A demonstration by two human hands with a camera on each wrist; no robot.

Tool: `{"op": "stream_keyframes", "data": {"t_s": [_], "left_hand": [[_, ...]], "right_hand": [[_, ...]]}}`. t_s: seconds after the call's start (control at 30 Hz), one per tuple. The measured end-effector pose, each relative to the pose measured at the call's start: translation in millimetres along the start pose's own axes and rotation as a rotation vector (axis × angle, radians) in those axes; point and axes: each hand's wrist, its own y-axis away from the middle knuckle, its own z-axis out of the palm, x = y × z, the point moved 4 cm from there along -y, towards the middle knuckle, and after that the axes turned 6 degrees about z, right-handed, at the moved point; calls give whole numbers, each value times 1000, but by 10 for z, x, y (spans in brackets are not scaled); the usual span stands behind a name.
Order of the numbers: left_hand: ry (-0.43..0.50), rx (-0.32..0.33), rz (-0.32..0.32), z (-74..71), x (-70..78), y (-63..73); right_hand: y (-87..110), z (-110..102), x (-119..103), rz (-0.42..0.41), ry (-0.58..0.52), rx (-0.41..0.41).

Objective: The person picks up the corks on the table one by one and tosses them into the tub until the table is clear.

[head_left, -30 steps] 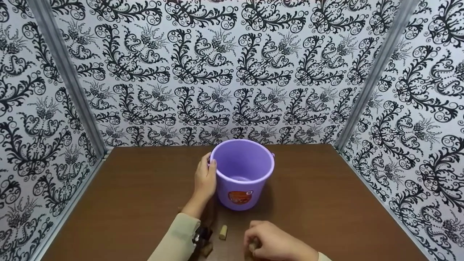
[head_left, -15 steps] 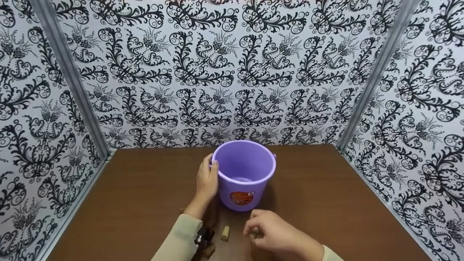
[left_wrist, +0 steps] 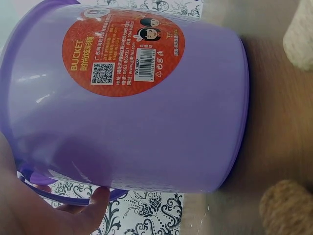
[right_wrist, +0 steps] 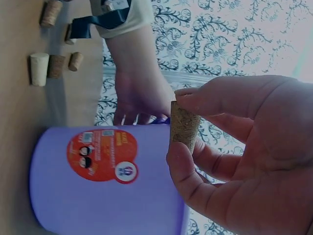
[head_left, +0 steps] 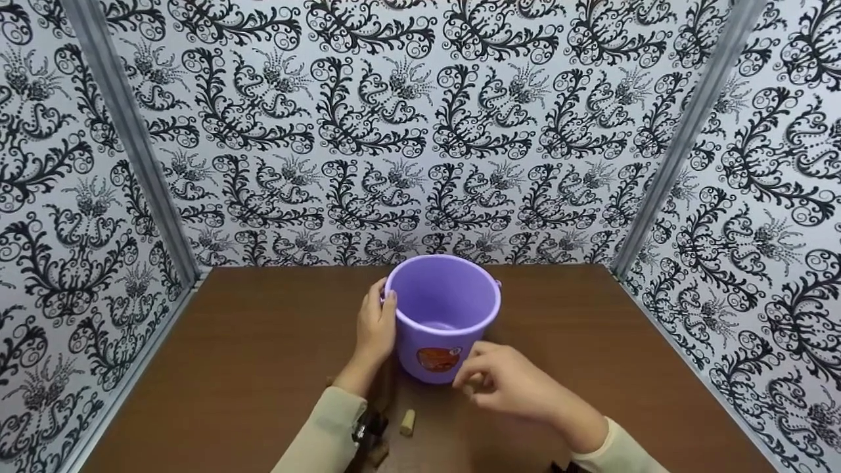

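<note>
A cork (right_wrist: pixel 184 123) sits pinched between the thumb and a finger of the right hand (head_left: pixel 516 384), gripped by its two ends, the hand closed only as far as the cork's length; the other fingers bend in loosely behind. The forearm reaches in from the lower right, back of the hand upward, fingers pointing left. In the head view this hand covers part of the bucket's lower right front; in the right wrist view the cork overlaps the edge of its rim, and I cannot tell how near they really are.

The purple bucket (head_left: pixel 433 337) stands upright on the bench (head_left: pixel 263 368), its red oval label (left_wrist: pixel 122 54) facing the person. The left hand (head_left: pixel 376 328) grips its left side at the rim, thumb on the near side, fingers curled round by the handle (left_wrist: pixel 73 199); the forearm stretches forward, a dark strap (head_left: pixel 373 424) at the cuff.

On the bench before the bucket, beside the left forearm, lies a pale cork (right_wrist: pixel 39 69), with a browner cork (right_wrist: pixel 56 66) close by it and a smaller cork (right_wrist: pixel 76 61) beyond. Black-and-white scroll-patterned walls (head_left: pixel 368 138) rise behind and at both sides.
</note>
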Motion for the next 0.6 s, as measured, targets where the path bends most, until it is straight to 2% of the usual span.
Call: {"op": "stream_keyframes", "data": {"t_s": [0.4, 0.6], "left_hand": [[-18, 8, -4, 6, -17, 44], [-15, 9, 8, 3, -13, -11]], "right_hand": [[-7, -201, -20, 42, -5, 61], [-101, -371, -23, 81, 26, 131]]}}
